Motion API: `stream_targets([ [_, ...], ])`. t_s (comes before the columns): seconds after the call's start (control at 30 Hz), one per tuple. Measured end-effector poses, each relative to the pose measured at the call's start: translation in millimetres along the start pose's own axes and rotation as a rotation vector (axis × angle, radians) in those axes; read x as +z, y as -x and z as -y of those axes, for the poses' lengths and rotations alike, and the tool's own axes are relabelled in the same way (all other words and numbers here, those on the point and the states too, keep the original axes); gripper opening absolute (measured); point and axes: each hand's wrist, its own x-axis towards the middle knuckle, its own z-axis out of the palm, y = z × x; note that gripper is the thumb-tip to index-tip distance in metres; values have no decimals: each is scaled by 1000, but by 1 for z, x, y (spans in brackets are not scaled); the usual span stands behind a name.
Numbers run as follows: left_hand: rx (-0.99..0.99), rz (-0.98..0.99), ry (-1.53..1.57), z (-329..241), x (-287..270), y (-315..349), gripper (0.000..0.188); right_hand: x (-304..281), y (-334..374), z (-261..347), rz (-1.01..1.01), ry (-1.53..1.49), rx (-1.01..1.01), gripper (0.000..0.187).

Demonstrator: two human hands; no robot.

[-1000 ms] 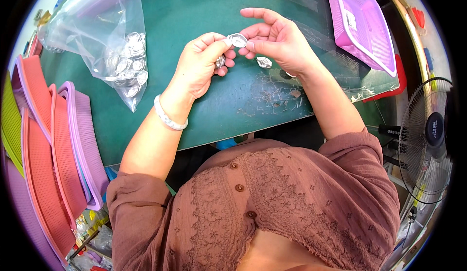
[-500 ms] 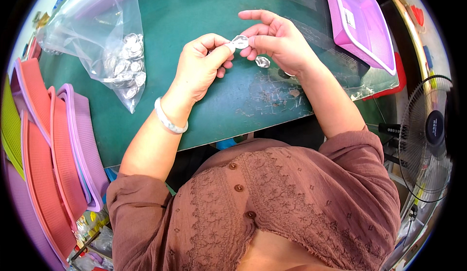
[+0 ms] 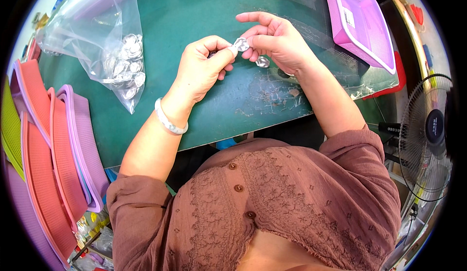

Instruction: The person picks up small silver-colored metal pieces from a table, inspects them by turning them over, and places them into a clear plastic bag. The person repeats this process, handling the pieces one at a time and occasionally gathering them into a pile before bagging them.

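A shiny silver, rounded, wavy metal piece [image 3: 241, 44] is held over the table between my two hands. My left hand [image 3: 206, 62] pinches its left edge with thumb and forefinger, the other fingers curled. Part of another shiny bit shows inside the curled left fingers, too hidden to name. My right hand [image 3: 277, 40] grips the piece's right side between thumb and fingers, its forefinger raised. A second silver piece [image 3: 262, 62] lies on the green table [image 3: 204, 120] just below the right fingers. Another round edge shows partly behind my right wrist.
A clear plastic bag [image 3: 116, 52] with several silver pieces lies at the left. Stacked pink, purple and green baskets [image 3: 58, 154] stand at the table's left side. A purple basket [image 3: 362, 28] sits at the far right. A black fan [image 3: 428, 130] stands at the right.
The silver piece has turned slightly between my fingertips and now faces more upward. Both hands stay in almost the same place.
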Motion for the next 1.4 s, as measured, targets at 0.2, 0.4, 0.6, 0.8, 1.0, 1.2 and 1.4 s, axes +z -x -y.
stream_targets([
  [0.2, -13, 7, 4, 1, 0, 0, 8, -1, -1, -1, 8, 27, 9, 45],
  [0.4, -65, -6, 65, -1, -4, -2, 9, -2, -1, -1, 19, -27, 0, 45],
  [0.6, -117, -22, 167, -1, -7, -4, 10, -4, -1, -1, 77, -63, -5, 47],
  [0.8, -120, -24, 168, -2, -7, -4, 10, 0, 0, 3, 58, -138, 3, 49],
  [1.0, -107, 3, 79, -1, -4, -3, 14, -7, -12, 1, 50, 4, 112, 30],
  [1.2, -123, 19, 108, -2, -9, -5, 18, -21, -107, 51, -35, 214, 5, 16],
  [1.4, -116, 64, 137, 0, -11, -7, 18, -17, -183, 105, -257, -112, -196, 43],
])
